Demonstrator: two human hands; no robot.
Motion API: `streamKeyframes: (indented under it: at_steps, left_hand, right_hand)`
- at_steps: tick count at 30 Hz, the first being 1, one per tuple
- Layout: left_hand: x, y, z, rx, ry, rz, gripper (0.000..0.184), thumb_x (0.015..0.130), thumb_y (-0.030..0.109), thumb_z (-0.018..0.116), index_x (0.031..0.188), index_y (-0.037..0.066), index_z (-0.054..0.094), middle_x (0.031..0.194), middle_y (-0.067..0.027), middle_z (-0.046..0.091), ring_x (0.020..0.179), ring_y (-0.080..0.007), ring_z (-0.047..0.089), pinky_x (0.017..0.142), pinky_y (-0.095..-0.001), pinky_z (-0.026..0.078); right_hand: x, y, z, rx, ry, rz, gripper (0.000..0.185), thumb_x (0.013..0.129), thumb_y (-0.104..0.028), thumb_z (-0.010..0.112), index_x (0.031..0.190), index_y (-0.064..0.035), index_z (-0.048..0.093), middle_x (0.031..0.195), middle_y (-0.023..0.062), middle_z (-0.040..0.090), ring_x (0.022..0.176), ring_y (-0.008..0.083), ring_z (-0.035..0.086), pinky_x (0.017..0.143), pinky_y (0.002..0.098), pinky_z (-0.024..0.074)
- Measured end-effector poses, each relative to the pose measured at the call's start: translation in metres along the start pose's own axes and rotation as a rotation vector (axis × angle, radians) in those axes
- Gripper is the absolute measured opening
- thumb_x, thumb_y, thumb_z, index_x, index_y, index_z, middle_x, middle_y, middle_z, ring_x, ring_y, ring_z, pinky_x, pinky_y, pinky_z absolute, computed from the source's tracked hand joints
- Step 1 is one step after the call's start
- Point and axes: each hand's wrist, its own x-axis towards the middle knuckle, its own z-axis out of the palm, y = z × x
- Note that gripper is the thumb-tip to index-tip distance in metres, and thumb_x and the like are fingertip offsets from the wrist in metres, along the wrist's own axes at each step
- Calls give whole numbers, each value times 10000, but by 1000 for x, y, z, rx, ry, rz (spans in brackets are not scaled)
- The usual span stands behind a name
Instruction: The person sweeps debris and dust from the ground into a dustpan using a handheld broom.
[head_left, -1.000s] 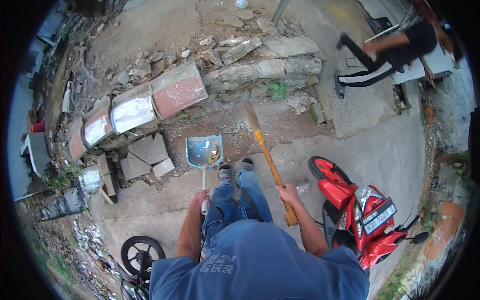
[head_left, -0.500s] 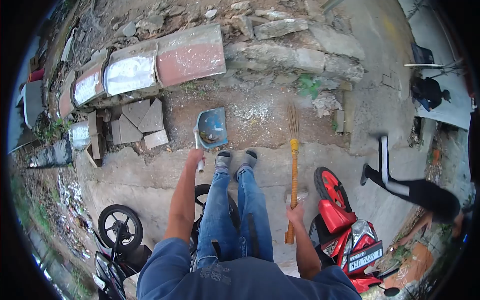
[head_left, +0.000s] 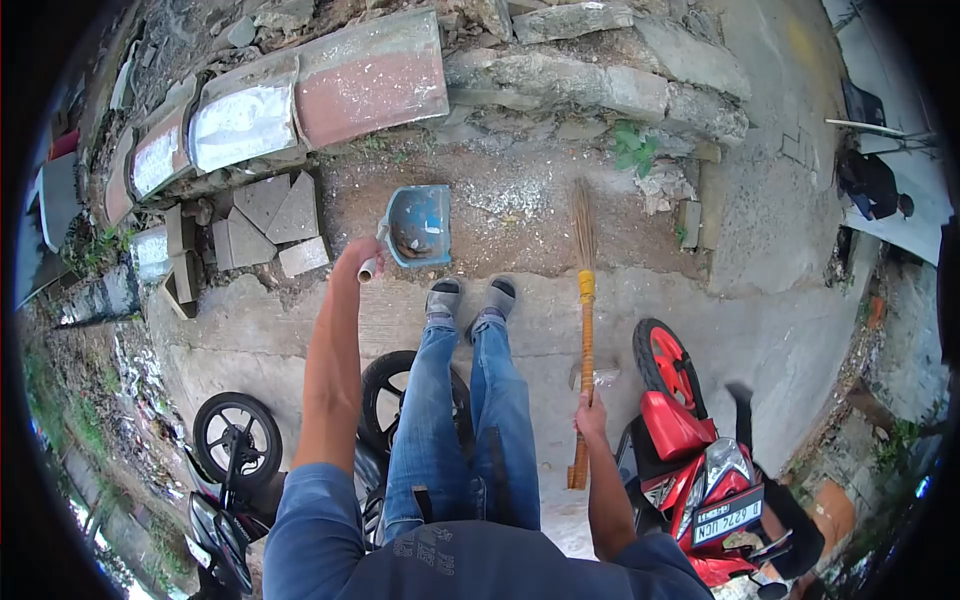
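Observation:
My left hand (head_left: 358, 260) is closed around the pale handle of a blue dustpan (head_left: 428, 222), out in front of my feet. Some brown debris lies inside the pan, near its handle side. In my right hand (head_left: 591, 414) I grip a stick broom (head_left: 587, 345) by its wrapped orange handle. Its bristles (head_left: 583, 220) point away from me, over the dirt strip to the right of the pan. White flecks (head_left: 510, 195) are scattered on the dirt between pan and bristles.
Broken paving slabs (head_left: 265, 220) lie left of the pan, below a curved concrete edging (head_left: 375, 85). A red motorbike (head_left: 690, 440) stands at my right, dark motorbikes (head_left: 238, 450) at my left. One person (head_left: 870, 185) sits far right; another (head_left: 790, 525) is partly behind the red motorbike.
My left hand has moved forward and left, and the dustpan has turned and shifted slightly. The broom stays nearly in place. The person at right has moved behind the red motorbike.

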Motion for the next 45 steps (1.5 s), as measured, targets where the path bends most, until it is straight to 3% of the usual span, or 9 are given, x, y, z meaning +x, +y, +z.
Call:
streamKeyframes:
  at_steps: [8, 14, 22, 31, 33, 38, 40, 44, 45]
  left_hand:
    - [9, -4, 29, -10, 108, 79, 89, 785, 62, 362, 705, 25, 378, 481, -50, 387, 364, -141, 402, 319, -303, 337]
    - [21, -1, 25, -41, 104, 69, 111, 780, 55, 376, 674, 26, 386, 469, -68, 394, 356, -166, 416, 313, -319, 337]
    - [47, 1, 36, 7, 262, 117, 136, 674, 36, 408, 600, -14, 509, 503, -126, 478, 382, -227, 493, 344, -358, 364]
    - [-12, 2, 33, -85, 86, 36, 95, 774, 52, 358, 690, 25, 394, 478, -22, 407, 350, -115, 405, 340, -283, 373]
    - [-25, 2, 37, 180, -17, 94, 71, 778, 59, 353, 721, 27, 382, 479, -17, 399, 357, -105, 406, 328, -253, 352]
    - [-30, -3, 29, -123, -18, -52, 68, 781, 34, 345, 714, 27, 352, 520, -11, 387, 366, -78, 387, 314, -194, 310]
    - [-36, -5, 27, -173, -68, -44, 62, 792, 34, 352, 731, 22, 346, 541, -14, 392, 370, -71, 388, 314, -191, 321]
    - [-31, -4, 32, -233, -103, -102, 70, 802, 45, 365, 737, 24, 349, 540, -15, 391, 369, -67, 386, 310, -191, 326]
    - [-27, -3, 38, -208, -86, -104, 81, 804, 50, 368, 728, 26, 352, 537, -15, 388, 365, -66, 383, 309, -191, 325]
  right_hand:
    - [10, -14, -7, -207, -50, 94, 395, 880, -325, 404, 830, 62, 464, 546, 126, 531, 411, 208, 548, 374, 329, 443]
    - [17, 8, 6, -393, -49, -19, 362, 799, -302, 528, 862, 51, 480, 545, 159, 564, 434, 243, 580, 434, 334, 481]
    - [44, 50, 11, -549, -110, 77, 393, 684, -211, 590, 955, 43, 463, 863, 269, 581, 835, 386, 576, 736, 418, 478]
    - [48, 64, -44, -643, -28, -30, 361, 680, -196, 585, 932, 38, 476, 851, 268, 581, 832, 386, 577, 736, 428, 475]
    - [52, 66, -50, -623, -23, -33, 358, 677, -195, 587, 927, 37, 477, 847, 264, 582, 830, 387, 576, 736, 430, 474]
    - [57, 81, -52, -570, -6, -30, 354, 671, -194, 591, 917, 34, 480, 831, 254, 586, 825, 386, 576, 737, 428, 472]
    - [59, 87, -49, -601, 79, -216, 252, 685, -128, 590, 825, 52, 483, 627, 186, 591, 508, 267, 610, 489, 353, 504]
    - [59, 88, -47, -597, 88, -208, 256, 682, -129, 596, 830, 50, 487, 625, 187, 592, 507, 264, 610, 482, 352, 502]
    - [59, 84, -48, -562, 31, -102, 309, 673, -165, 594, 877, 39, 483, 729, 224, 588, 665, 326, 592, 607, 389, 487]
